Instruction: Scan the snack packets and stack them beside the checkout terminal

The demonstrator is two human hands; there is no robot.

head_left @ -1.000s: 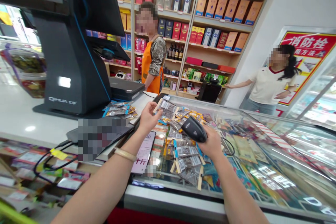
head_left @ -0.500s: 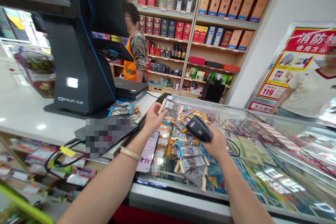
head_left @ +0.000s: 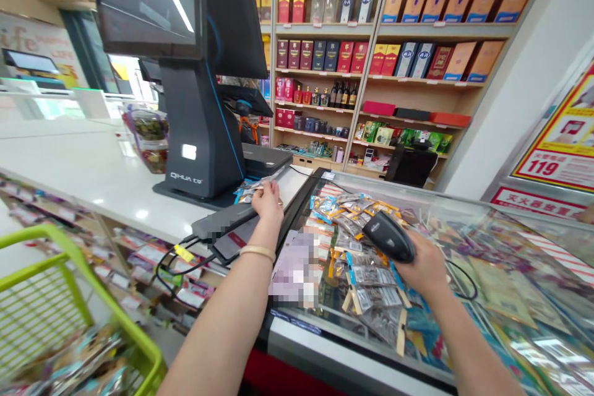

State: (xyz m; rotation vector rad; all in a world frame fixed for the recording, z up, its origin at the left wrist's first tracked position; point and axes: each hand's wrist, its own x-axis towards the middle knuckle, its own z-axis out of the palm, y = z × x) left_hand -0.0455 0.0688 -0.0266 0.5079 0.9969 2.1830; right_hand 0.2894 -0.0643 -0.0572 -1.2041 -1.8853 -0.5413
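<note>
My right hand (head_left: 426,263) is wrapped round a black handheld barcode scanner (head_left: 387,236), held above small snack packets (head_left: 374,278) spread on the glass counter. My left hand (head_left: 268,199) is at the white counter beside the till, its fingers curled on a small clear-and-blue snack packet (head_left: 253,185). Other packets lie under and beside that one, partly covered by my fingers. A phone (head_left: 294,253), partly blurred out, lies on the glass between my two arms.
The till (head_left: 199,117) stands at the left on the white counter (head_left: 83,167). Near my left forearm, a dark device (head_left: 218,223) trails cables. A green basket (head_left: 55,238) with packets is at lower left. Shelves (head_left: 325,31) with boxes and bottles rise behind.
My left hand has moved left with a packet, from the glass counter to the packets beside the till. My right hand still holds the scanner. The view has swung left.
</note>
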